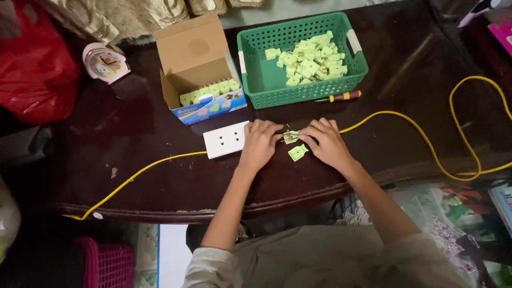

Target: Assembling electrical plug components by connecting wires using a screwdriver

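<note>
The light is soft and comes from above, quite bright in the middle. The dark table (405, 69) shows pale glare streaks near its far right part. The corners fall into dim shadow, mostly at the left and bottom. Focus is fairly sharp in the centre; the edges look slightly stretched and softer.

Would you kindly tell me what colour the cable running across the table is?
The cable is yellow, seen best in the head view.

The dark wooden table (405, 69) bears a green basket (256, 80), cardboard box (194, 53), white socket block (225, 140), yellow cable (426, 140).
</note>
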